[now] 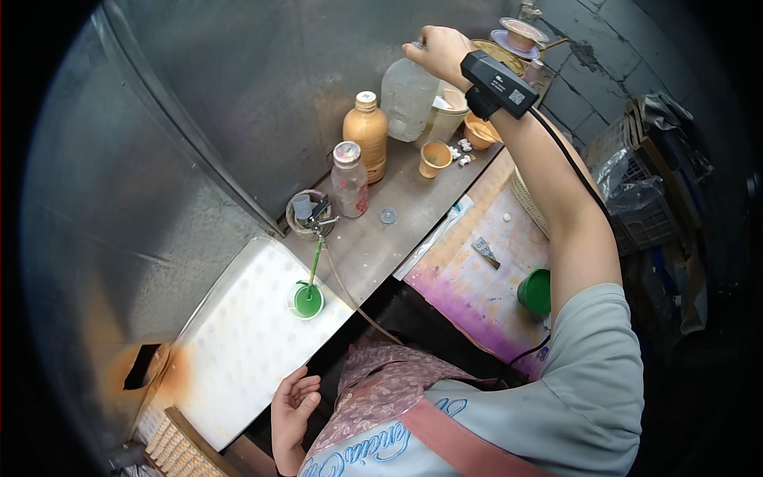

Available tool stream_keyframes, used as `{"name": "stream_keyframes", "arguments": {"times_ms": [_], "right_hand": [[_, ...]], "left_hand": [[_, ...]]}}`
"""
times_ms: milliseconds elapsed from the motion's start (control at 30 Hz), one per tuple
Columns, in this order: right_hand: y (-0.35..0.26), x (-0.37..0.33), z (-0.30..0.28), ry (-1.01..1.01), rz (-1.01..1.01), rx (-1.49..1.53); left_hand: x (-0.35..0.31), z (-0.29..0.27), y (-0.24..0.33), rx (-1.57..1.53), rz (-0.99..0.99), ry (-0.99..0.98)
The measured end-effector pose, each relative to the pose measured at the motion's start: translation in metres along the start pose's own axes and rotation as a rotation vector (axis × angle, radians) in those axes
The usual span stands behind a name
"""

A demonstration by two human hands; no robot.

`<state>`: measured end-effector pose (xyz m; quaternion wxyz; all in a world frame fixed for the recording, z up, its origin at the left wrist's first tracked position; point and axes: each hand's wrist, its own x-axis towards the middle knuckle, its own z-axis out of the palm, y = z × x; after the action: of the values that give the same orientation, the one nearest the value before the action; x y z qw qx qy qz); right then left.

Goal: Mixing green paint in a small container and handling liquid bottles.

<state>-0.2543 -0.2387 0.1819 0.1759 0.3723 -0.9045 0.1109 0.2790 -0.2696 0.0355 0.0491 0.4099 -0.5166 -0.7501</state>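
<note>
At the back of the bench my right hand (445, 54) is closed round the top of a large translucent plastic jug (408, 99), which stands upright. A black box is strapped to that wrist, with a cable along the arm. My left hand (292, 404) holds nothing, its fingers loosely bent and apart, beside the front edge of a white sheet-covered surface (238, 318). On this surface a cup of green paint (308, 302) holds a green-coated stick (315, 266). An orange-filled bottle (366, 139) and a smaller paint-smeared bottle (350, 183) stand near the jug.
A small airbrush (322, 221) rests at a round container (298, 215), its hose hanging down. Small paper cups (435, 159) stand on the metal bench. To the right are a green pot (535, 292), a paint-stained board (469, 294) and stacked crates (636, 199). A metal wall closes the back.
</note>
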Motion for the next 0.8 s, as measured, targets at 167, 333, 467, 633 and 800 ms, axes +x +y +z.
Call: {"name": "stream_keyframes", "arguments": {"times_ms": [167, 333, 467, 633, 800], "right_hand": [[0.011, 0.005, 0.046, -0.088, 0.008, 0.022], [0.005, -0.002, 0.081, -0.205, 0.088, 0.047], [0.001, -0.008, 0.090, -0.268, 0.116, 0.092], [-0.028, -0.044, 0.056, 0.094, 0.058, 0.190], [-0.107, -0.163, 0.036, -0.460, -0.039, 1.174]], "left_hand": [[0.019, 0.002, -0.007, 0.032, 0.068, 0.227], [0.057, 0.015, -0.015, 0.294, 0.169, 0.434], [0.090, 0.019, -0.025, 0.465, 0.286, 0.428], [0.126, 0.022, -0.029, 0.596, 0.403, 0.365], [0.148, 0.022, -0.039, 0.467, 0.488, 0.312]]}}
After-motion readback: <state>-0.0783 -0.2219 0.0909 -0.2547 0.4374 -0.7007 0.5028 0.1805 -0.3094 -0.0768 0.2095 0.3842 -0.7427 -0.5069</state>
